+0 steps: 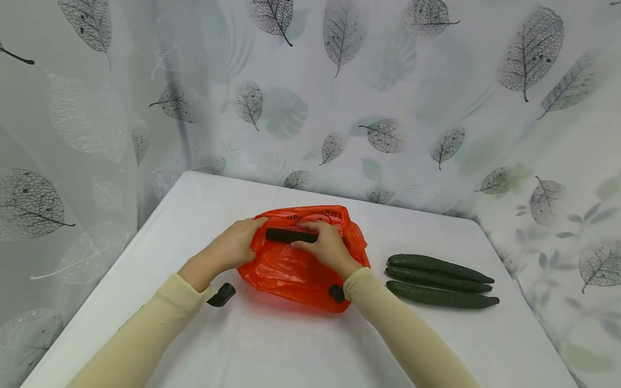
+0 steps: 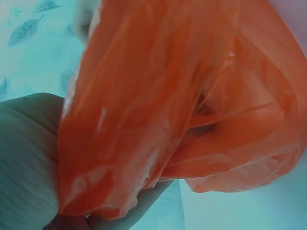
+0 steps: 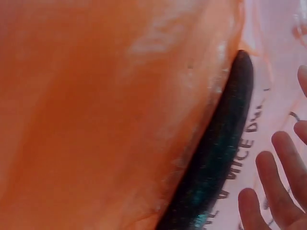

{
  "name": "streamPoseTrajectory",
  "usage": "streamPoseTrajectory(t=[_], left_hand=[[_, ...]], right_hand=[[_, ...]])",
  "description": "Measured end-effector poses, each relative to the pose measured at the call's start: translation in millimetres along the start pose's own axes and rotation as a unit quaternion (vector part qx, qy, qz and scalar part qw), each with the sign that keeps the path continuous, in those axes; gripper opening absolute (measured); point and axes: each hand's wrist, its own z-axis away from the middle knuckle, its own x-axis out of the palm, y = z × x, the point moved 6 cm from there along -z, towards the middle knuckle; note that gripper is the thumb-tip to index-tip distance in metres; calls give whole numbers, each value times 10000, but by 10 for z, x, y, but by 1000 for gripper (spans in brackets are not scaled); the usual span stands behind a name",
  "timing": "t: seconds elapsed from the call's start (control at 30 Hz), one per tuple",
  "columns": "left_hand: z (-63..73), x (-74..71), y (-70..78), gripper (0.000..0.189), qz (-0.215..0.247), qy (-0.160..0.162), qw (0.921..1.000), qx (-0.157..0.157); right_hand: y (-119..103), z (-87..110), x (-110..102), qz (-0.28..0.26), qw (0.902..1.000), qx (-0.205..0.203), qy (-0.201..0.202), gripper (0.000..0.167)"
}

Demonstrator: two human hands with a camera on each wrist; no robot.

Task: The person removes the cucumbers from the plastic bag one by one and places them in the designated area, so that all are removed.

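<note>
An orange-red plastic bag (image 1: 296, 269) lies on the table, its mouth held apart. At its left edge my left hand (image 1: 237, 242) grips the rim; in the left wrist view the bag's plastic (image 2: 120, 105) drapes over that hand and hides most of its fingers. A dark green cucumber (image 1: 286, 235) lies in the bag's mouth. My right hand (image 1: 330, 248) reaches in over the cucumber's right end. In the right wrist view its fingers are extended and spread beside the cucumber (image 3: 216, 148), over the printed inside of the bag, apart from it.
Three more cucumbers (image 1: 436, 281) lie side by side on the white table (image 1: 301, 350), right of the bag. A leaf-patterned curtain (image 1: 339, 97) hangs behind the table and along its sides. Small dark cameras (image 1: 221, 295) sit at both wrists.
</note>
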Motion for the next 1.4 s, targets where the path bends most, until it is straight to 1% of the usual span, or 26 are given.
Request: streamPoseTrajectory(t=[0.2,0.4,0.53,0.67,0.9,1.1,1.3,1.4], left_hand=[[21,2,7,76,7,-2,10000,-49],[24,14,1,77,68,-45,9999,-140],[34,18,8,76,-7,-38,9999,-124],[36,13,8,75,-44,-16,9999,-110],[61,1,41,74,-32,-3,10000,-25],[57,6,28,74,-72,2,10000,-19],[61,2,28,75,18,-21,9999,-103],[69,2,29,75,12,-34,9999,-137]], right_hand=[[59,-47,57,316,9994,102,33,49],[156,-102,112,502,9983,270,-84,49],[239,-119,143,851,9956,368,-107,50],[283,-125,164,965,9948,317,-66,49],[270,-124,182,1227,9924,88,77,45],[259,-102,208,1439,9895,121,42,43],[235,-78,214,1326,9911,126,-26,41],[230,-67,207,1190,9929,26,-51,40]])
